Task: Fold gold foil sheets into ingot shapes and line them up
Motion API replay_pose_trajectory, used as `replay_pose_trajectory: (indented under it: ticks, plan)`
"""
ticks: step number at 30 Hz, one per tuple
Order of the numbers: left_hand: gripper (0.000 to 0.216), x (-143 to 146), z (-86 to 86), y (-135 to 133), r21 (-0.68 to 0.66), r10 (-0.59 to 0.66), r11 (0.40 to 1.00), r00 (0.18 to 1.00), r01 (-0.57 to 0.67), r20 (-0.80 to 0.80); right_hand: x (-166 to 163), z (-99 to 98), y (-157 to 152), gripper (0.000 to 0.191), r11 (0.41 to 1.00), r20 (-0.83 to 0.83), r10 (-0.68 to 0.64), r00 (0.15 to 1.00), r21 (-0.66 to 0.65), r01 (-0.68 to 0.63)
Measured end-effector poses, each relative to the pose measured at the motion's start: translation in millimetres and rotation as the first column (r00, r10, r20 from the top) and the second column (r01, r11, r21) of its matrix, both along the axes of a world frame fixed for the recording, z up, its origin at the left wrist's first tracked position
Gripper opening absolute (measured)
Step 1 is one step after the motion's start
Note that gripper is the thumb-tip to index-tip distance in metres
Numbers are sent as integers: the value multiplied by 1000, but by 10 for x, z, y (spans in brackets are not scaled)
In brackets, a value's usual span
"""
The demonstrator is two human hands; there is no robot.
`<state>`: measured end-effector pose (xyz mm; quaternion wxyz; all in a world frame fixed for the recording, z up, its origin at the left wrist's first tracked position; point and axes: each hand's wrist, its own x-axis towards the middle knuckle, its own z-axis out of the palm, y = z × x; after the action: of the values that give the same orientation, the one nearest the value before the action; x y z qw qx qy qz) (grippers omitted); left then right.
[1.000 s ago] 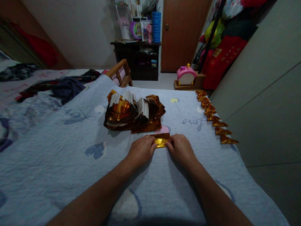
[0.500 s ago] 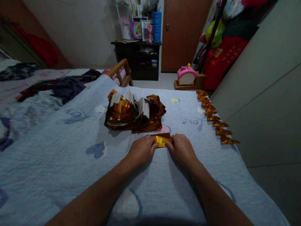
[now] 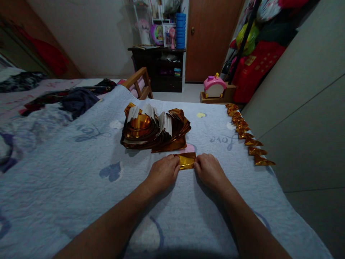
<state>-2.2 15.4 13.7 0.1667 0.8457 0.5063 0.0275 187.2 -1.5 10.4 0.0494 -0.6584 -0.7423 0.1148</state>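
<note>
A small folded sheet of gold foil paper [image 3: 186, 160] lies on the light blue quilt [image 3: 81, 172] in front of me. My left hand [image 3: 162, 172] presses its left end with curled fingers. My right hand [image 3: 209, 170] pinches the paper's right end. Just behind the sheet sits a fanned heap of gold foil sheets [image 3: 153, 128]. A row of several folded gold pieces [image 3: 246, 135] runs along the quilt's right edge.
Dark clothes [image 3: 78, 99] lie at the quilt's far left. A wooden chair [image 3: 138, 84] stands beyond the bed, with a dark shelf unit [image 3: 159, 68], a brown door [image 3: 210, 36] and a pink toy [image 3: 214, 85] behind. A grey wardrobe [image 3: 304, 108] borders the right side.
Both hands stay on the gold sheet. The hands and paper have shifted only slightly; the fold looks pressed a little flatter.
</note>
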Motion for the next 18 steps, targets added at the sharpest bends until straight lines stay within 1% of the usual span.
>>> replay_pose_trajectory:
  ticks: [7,18]
  plan:
    - [19,-2,-2,-17,21,8,1000,999,-7,-35,-21,-1,4,21,1000,40,-9,999,-3,9]
    - [22,21,18,-45,33,51,998,996,-49,-69,-20,-78,-6,20,998,42,-12,999,59,9]
